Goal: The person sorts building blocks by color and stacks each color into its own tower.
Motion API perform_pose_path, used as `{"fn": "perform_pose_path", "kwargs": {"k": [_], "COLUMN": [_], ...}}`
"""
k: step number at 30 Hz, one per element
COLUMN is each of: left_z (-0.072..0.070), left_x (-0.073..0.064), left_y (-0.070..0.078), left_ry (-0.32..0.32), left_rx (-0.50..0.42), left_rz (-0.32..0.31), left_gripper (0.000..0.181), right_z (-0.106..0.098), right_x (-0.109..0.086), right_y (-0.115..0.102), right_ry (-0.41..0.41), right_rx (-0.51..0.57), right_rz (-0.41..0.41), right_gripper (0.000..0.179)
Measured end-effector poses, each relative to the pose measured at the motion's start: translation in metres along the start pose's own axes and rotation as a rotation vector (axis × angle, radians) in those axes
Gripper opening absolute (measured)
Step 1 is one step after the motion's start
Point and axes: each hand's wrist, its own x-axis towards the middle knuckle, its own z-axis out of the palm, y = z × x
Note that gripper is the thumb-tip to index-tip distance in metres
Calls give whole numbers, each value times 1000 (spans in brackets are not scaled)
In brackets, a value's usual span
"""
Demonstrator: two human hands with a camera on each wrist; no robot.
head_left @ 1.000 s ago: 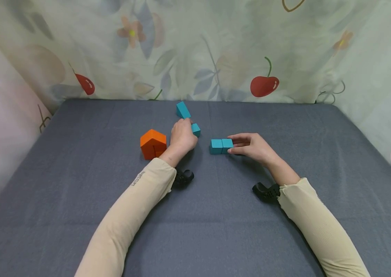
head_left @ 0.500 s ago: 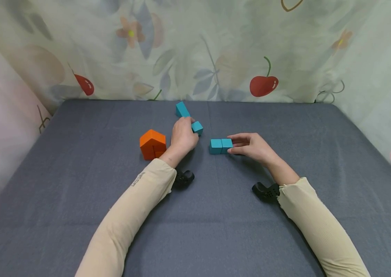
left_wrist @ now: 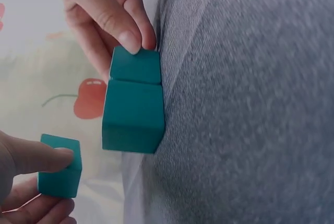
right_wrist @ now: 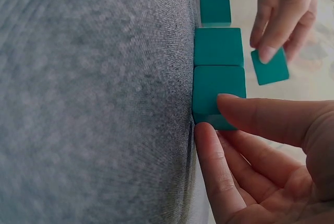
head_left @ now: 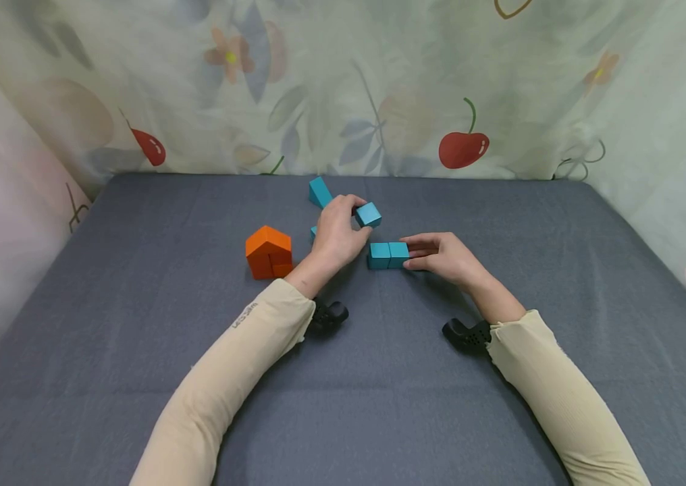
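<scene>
Left hand point(head_left: 338, 231) pinches blue cube point(head_left: 369, 214), raised above table point(head_left: 379, 378) near touching pair of blue blocks point(head_left: 383, 256); right hand point(head_left: 447, 257) grips pair's right end. Orange blocks point(head_left: 267, 251) left of left hand, blue wedge point(head_left: 320, 193) beyond.

In the head view, the left hand point(head_left: 339, 231) covers nearly all of one blue block point(head_left: 313, 233), leaving a sliver whose shape cannot be told. Lettering point(head_left: 243, 314) on the left sleeve point(head_left: 221, 385) is too small to read, and that sleeve and the right sleeve point(head_left: 562, 398) are cut off by the bottom edge. In the left wrist view, the left thumb masks part of the held blue block point(left_wrist: 62, 183), while the top edge crops the right hand point(left_wrist: 107, 18). In the right wrist view, the right thumb covers a corner of the nearer block point(right_wrist: 207, 91), and the grey cloth point(right_wrist: 94, 104) blurs toward the left.
</scene>
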Motion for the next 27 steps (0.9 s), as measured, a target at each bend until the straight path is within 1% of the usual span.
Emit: {"fn": "perform_pose_path", "kwargs": {"k": [5,10,14,20,27], "left_z": [3,4,5,7,12], "left_x": [-2,-3,-3,-3,-5], "left_y": [3,4,5,5,5], "left_ry": [-17,-51,-93,-173,-231], "left_rx": [-57,-102,-142,-152,-145], "left_rz": [17,24,30,49,112], "left_gripper": [37,37,38,38,36], "right_z": [-1,-2,-2,-2,-2], "right_x": [-1,-2,-3,-1,0], "right_y": [-1,-2,-2,-1,-1], "right_ry": [-10,-11,-16,-23,-21], "right_rx": [-7,-17,-15,-1,-8], "right_rz": [2,3,0,5,16], "right_gripper": [49,48,48,49,54]}}
